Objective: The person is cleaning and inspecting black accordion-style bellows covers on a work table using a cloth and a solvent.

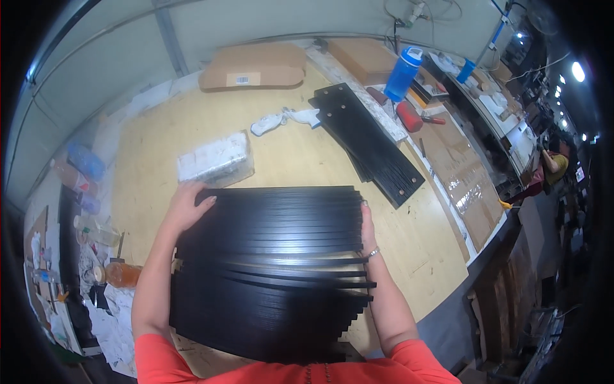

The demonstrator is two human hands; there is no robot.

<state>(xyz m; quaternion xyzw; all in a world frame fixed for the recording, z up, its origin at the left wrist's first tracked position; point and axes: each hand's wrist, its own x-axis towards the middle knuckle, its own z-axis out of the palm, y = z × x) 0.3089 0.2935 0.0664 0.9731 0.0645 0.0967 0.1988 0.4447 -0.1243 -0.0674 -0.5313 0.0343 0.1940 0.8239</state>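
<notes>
A large fanned stack of thin black strips [275,256] lies across the wooden table [294,153] right in front of me. My left hand [187,206] presses flat against the stack's upper left end, fingers spread over the top strips. My right hand [367,232] is cupped against the right ends of the strips, a bracelet on its wrist. Both hands squeeze the stack between them. A second pile of black strips [368,141] with holes at the ends lies diagonally farther back on the right.
A white wrapped block [214,160] sits just behind the stack. A white cloth [281,119], a cardboard package [252,66] and a blue bottle [403,73] stand farther back. Bottles and clutter [89,211] line the left. Another person [555,168] works far right.
</notes>
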